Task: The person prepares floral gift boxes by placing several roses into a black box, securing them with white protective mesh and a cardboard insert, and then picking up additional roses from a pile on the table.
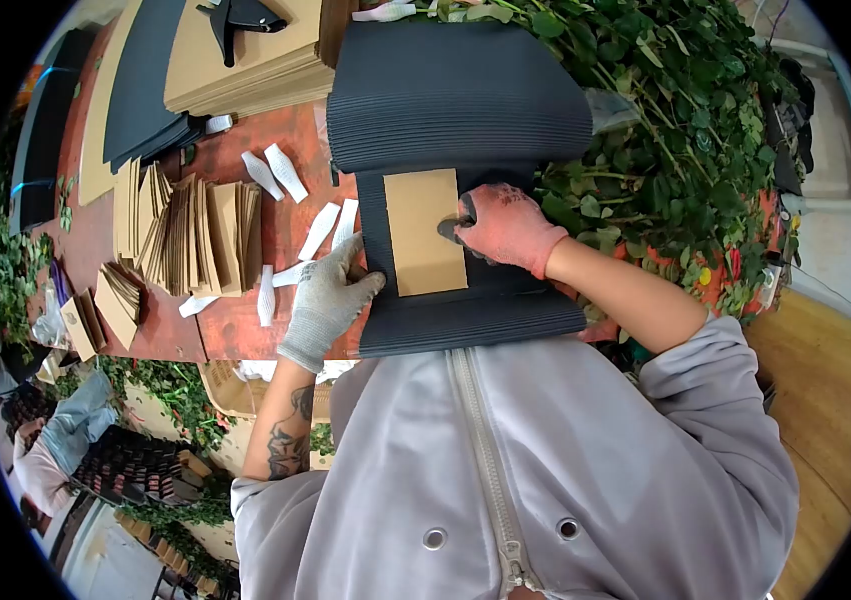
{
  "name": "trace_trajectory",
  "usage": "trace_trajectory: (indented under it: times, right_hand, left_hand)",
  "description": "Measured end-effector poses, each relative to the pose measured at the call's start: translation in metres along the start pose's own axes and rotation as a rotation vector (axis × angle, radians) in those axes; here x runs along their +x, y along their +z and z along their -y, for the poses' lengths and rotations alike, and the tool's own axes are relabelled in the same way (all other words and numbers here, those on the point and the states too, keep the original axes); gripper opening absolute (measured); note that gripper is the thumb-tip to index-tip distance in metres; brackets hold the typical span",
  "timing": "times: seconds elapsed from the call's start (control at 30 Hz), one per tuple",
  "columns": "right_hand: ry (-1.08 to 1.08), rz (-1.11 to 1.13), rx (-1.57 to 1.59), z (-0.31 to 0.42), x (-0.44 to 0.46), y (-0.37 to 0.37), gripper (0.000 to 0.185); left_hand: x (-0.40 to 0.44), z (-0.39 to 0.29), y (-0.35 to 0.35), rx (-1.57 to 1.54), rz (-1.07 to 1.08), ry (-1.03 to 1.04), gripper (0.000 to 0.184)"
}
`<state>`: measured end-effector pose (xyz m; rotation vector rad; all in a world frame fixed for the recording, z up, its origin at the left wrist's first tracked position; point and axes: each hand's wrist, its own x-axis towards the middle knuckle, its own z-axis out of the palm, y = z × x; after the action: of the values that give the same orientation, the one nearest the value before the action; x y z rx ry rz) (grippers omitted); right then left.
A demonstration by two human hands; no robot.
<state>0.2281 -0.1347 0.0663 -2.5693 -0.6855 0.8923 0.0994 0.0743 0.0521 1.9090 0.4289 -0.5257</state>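
Observation:
A black corrugated sheet (455, 105) lies in front of me, its far and near parts curving up around a flat middle. On that middle rests a tan cardboard rectangle (426, 235). My left hand (328, 305), in a grey glove, grips the sheet's left edge with the thumb on top. In a pink glove with dark fingertips, my right hand (505, 228) is closed at the cardboard's right edge, its thumb over that edge. Whatever its curled fingers hold, if anything, is hidden.
White mesh sleeves (287, 172) lie scattered left of the sheet. Small cardboard pieces (190, 235) stand in rows farther left. A black stapler-like tool (235, 22) sits on a large cardboard stack (245, 95). Leafy stems (655, 130) crowd the right side.

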Motion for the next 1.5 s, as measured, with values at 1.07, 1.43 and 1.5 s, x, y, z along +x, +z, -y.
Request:
trace_trajectory:
  times: [1.07,1.43,1.5]
  right_hand:
    - [0.207,0.177,1.04,-0.007,0.005,-0.015,0.022]
    - [0.112,0.426,1.075,0.012,0.01,-0.013,0.024]
    - [0.07,0.476,1.096,0.008,0.01,-0.019,0.022]
  left_hand:
    - [0.011,0.029,0.014,-0.303,-0.118,0.085,0.032]
    - [0.015,0.025,0.019,-0.26,-0.143,0.106,0.028]
    - [0.017,0.028,0.014,-0.267,-0.11,0.044,0.029]
